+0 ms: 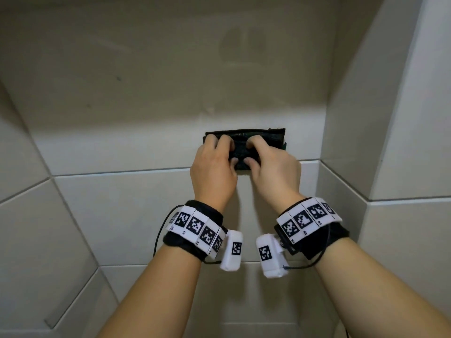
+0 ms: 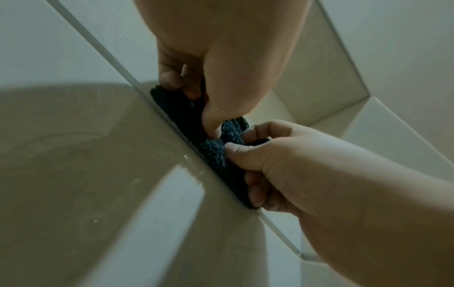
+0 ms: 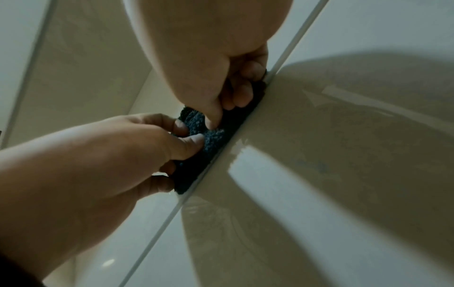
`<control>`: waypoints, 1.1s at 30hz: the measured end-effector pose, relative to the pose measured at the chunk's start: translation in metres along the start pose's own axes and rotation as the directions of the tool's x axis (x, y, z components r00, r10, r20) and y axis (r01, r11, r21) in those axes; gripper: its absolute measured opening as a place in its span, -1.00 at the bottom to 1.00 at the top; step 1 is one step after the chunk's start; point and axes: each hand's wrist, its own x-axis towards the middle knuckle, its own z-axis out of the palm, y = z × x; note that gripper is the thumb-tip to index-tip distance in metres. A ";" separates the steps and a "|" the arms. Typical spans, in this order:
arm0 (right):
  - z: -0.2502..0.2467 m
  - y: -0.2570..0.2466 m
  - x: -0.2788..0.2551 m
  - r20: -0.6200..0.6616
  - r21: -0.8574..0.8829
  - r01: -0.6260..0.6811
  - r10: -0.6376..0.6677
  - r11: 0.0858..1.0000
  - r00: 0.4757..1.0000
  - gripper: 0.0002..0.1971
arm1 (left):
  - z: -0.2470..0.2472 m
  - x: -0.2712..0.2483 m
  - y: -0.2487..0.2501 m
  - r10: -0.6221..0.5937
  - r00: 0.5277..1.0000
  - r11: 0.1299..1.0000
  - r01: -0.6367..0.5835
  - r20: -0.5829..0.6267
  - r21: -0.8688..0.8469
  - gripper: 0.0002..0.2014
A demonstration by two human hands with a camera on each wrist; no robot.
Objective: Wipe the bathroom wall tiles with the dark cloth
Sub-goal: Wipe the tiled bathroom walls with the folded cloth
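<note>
Both hands are working the dark cloth, which is folded into a pad and lying flat against the wall tiles, straddling a horizontal grout line near the right-hand corner. Left hand is curling its fingers and thumb into the cloth's left half; right hand is doing the same on the right half, thumbs nearly meeting mid-pad. Both are pinching and pressing the fabric, not spread flat. Progress: hard to judge. The lower tile is showing a glossy, streaky sheen in the wrist views, possibly wet from wiping, possibly just glare. A faint smudge is sitting on the upper tile, well above the cloth, so I'm reading most of the wall as left to do.
</note>
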 end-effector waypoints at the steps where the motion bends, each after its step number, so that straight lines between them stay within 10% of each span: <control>1: 0.000 -0.001 0.002 -0.008 0.003 -0.017 0.017 1.000 1.000 -0.80 | -0.001 0.002 0.000 0.001 1.000 1.000 -0.001 -0.003 0.010 -0.75; 12: -0.032 -0.032 0.067 -0.292 0.109 0.042 -0.009 0.993 0.957 -0.78 | -0.044 0.078 0.003 0.082 0.988 0.997 -0.083 -0.131 -0.002 -0.71; 33: 0.012 0.002 0.000 -0.192 0.122 -0.008 0.032 0.992 0.981 -0.73 | -0.014 0.016 -0.015 0.198 0.980 0.980 -0.198 -0.012 -0.014 -0.71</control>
